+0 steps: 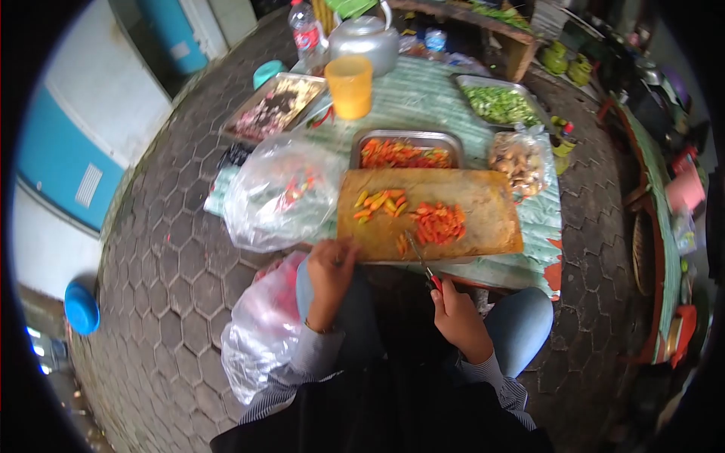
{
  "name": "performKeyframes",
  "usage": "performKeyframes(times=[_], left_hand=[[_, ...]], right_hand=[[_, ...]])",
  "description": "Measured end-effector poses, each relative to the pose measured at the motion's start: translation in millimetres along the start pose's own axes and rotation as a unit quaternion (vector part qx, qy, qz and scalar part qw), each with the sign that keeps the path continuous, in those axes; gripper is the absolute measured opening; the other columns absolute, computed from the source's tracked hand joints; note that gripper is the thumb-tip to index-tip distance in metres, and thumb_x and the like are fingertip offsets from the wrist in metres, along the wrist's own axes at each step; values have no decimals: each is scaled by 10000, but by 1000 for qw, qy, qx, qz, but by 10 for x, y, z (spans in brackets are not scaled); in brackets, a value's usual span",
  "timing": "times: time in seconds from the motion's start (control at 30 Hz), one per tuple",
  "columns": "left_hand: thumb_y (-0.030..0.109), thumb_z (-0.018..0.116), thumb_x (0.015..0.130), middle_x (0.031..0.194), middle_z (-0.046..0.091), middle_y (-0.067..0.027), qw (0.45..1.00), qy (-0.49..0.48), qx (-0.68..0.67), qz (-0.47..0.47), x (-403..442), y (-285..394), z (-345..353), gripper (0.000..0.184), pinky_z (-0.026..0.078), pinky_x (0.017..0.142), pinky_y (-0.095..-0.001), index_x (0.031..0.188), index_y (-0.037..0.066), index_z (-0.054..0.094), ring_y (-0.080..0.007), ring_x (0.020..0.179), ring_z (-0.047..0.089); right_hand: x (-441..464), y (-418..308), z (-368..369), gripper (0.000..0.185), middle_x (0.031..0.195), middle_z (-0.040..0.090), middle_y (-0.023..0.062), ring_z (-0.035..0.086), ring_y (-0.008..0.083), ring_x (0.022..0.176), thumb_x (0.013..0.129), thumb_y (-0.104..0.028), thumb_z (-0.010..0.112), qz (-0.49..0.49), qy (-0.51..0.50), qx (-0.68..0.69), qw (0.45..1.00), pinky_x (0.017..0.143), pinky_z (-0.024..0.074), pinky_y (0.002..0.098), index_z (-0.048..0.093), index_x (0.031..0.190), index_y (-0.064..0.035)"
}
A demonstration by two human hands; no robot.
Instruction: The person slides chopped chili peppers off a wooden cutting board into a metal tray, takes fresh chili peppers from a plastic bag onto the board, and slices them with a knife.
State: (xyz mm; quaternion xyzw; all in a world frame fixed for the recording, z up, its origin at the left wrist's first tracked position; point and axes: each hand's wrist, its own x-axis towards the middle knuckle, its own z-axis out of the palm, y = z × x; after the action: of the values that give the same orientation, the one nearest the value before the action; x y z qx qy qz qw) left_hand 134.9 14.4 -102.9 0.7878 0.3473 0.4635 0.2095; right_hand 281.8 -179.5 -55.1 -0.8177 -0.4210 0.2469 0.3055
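My right hand (pixel 460 318) grips a knife (pixel 427 270) by its red and black handle, the blade pointing away over the near edge of a wooden cutting board (pixel 483 204). Close to the blade tip are a few orange chili pieces (pixel 402 243). A pile of chopped red chilies (pixel 440 223) sits right of it, and several whole yellow-orange chilies (pixel 380 204) lie farther back. By the board's near left corner is my left hand (pixel 332 273), its fingers curled together; whatever they hold, if anything, cannot be made out.
Behind the board stands a metal tray of cut chilies (pixel 406 153). A clear plastic bag (pixel 276 198) lies left, a bag of brownish pieces (pixel 518 162) right. Farther back are an orange mug (pixel 349 87), a kettle (pixel 364 41), a tray of chopped greens (pixel 500 103) and an onion tray (pixel 273 107).
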Motion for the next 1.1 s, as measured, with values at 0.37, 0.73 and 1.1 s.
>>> performKeyframes(times=[0.37, 0.73, 1.1], left_hand=[[87, 732, 698, 828, 641, -82, 995, -44, 31, 80, 451, -84, 121, 165, 469, 653, -371, 856, 59, 695, -288, 747, 552], [88, 714, 705, 785, 630, -57, 984, -80, 133, 82, 427, -19, 277, 65, 489, 657, -374, 766, 76, 696, -276, 766, 560], [74, 700, 700, 788, 628, -63, 982, -13, 113, 152, 259, 151, 273, 70, 492, 604, -372, 754, 74, 656, -264, 745, 568]], right_hand=[[158, 80, 222, 221, 682, 588, 268, 581, 475, 676, 944, -250, 491, -19, -29, -47, 998, 592, 446, 557, 478, 936, -29], [274, 194, 306, 254, 688, 597, 250, 593, 451, 673, 941, -271, 485, -67, -20, -15, 997, 602, 460, 538, 480, 914, -18], [296, 441, 291, 255, 708, 588, 255, 588, 452, 696, 930, -242, 507, -104, 17, -4, 994, 614, 444, 539, 495, 887, 10]])
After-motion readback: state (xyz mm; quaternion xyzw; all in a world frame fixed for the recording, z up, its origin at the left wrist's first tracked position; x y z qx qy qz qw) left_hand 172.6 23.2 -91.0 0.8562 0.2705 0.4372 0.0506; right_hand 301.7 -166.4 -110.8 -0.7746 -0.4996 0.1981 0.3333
